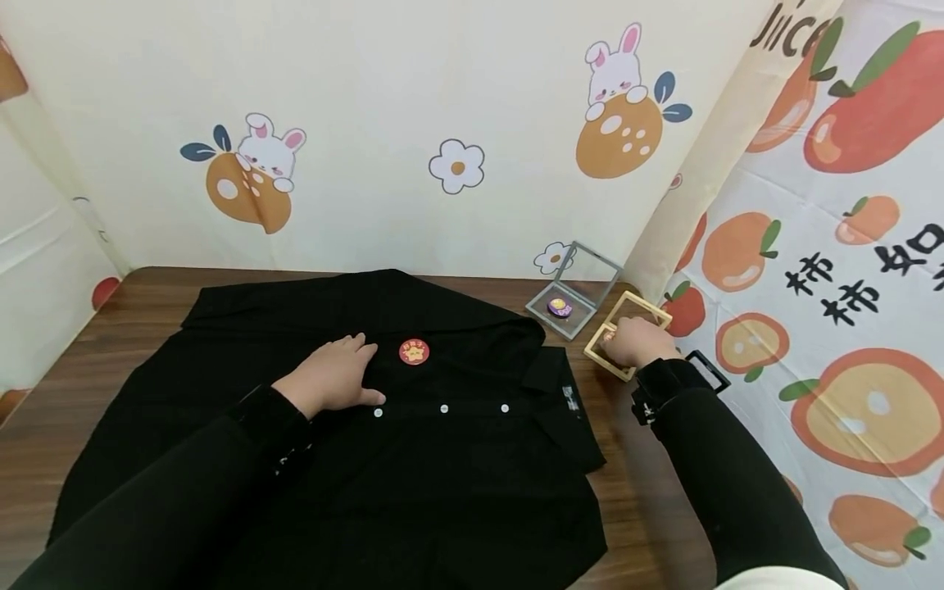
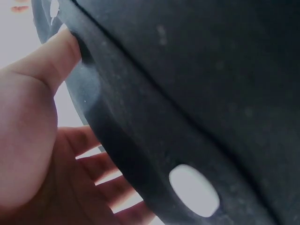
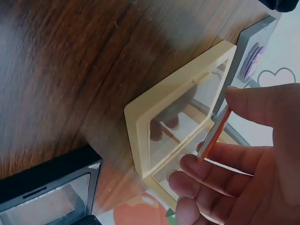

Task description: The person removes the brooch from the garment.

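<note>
A black button shirt (image 1: 310, 483) lies spread on the brown table, with several white buttons and a round red badge (image 1: 415, 352) with a yellow paw-like print. My left hand (image 1: 335, 374) rests on the shirt beside the badge, fingers extended, thumb near a button (image 2: 194, 190). At the right, my right hand (image 1: 637, 342) is over an opened cream display case (image 1: 606, 365). In the right wrist view, its thumb and fingers pinch a thin disc-like badge (image 3: 214, 136) with an orange edge, seen edge-on. Its face is hidden.
A grey display case (image 1: 547, 326) stands open behind the cream one, with a purple badge (image 1: 559, 308) inside. A black case (image 3: 56, 173) lies near the right wrist. Printed cloth walls (image 1: 354, 197) border the table (image 1: 627, 459) at the back and right.
</note>
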